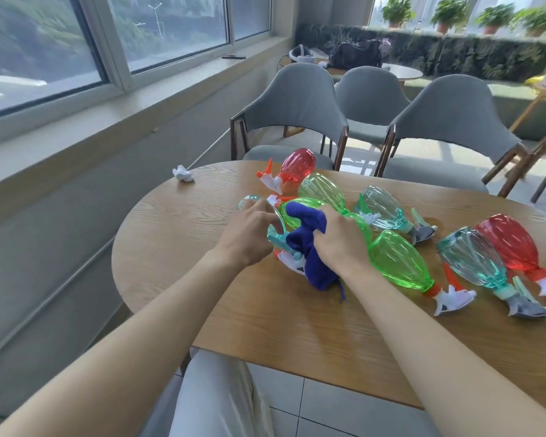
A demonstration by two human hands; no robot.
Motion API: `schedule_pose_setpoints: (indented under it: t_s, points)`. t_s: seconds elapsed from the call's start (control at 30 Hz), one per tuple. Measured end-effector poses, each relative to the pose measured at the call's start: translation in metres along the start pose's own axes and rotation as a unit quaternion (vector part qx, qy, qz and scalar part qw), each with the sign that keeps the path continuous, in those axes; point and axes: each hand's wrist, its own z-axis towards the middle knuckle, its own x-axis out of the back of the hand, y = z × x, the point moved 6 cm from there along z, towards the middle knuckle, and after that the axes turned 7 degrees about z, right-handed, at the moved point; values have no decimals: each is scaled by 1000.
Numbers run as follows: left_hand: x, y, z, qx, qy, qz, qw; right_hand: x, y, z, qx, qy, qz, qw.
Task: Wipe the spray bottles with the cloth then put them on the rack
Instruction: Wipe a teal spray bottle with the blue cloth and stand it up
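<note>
Person's left hand (pixel 249 234) grips a teal bottle (pixel 249 201) that lies on its side just left of the blue cloth (pixel 309 250), fingers curled over the body. The right hand (pixel 338 238) holds the blue cloth bunched in curled fingers, pressed on the neck end of the teal bottle. A white trigger head (pixel 292 261) pokes out at the cloth's lower left. The cloth's tail drops onto the wooden table (pixel 202 279).

The other spray bottles all lie on their sides on the table:
- A green bottle (pixel 297 206) is just behind the cloth, touching it.
- A second green bottle (pixel 322 189) is further behind.
- A far red bottle (pixel 298 165) is behind that.
- A pale teal bottle (pixel 382 209) is behind-right of the cloth.
- A big green bottle (pixel 397 263) is just right of the cloth, beside the right wrist.
- Further right of the cloth, a teal-blue bottle (pixel 473 260) and a near red bottle (pixel 508 244) lie side by side, touching.

A crumpled white tissue (pixel 182 173) sits well left-behind the cloth, near the table edge. Grey chairs (pixel 293 102) stand far behind the cloth, past the table.
</note>
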Motion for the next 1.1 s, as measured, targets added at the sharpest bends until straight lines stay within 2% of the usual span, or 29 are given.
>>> schedule_pose_setpoints:
  t_s: [0.1,0.27,0.47,0.6,0.7,0.77,0.97,1.1]
  points:
    - [-5,7,0,-13,-17,42,999,3,7,1,-13,9,4,1000]
    - [-13,14,5,-34,23,57,998,5,11,-1,-19,-3,39,999]
    - [-7,2,7,-19,140,-62,988,19,21,-4,-49,27,142,988]
    - [7,-6,14,69,188,-216,956,27,27,-3,-88,51,206,973]
    - [12,-19,18,160,202,-335,906,25,25,-5,-84,38,219,971]
    - [15,-25,17,189,211,-393,875,23,21,-8,-75,29,219,972]
    - [10,-19,4,215,222,-475,824,26,11,-10,-56,66,258,962]
    - [21,3,7,181,229,-488,823,23,4,-10,-91,68,378,919]
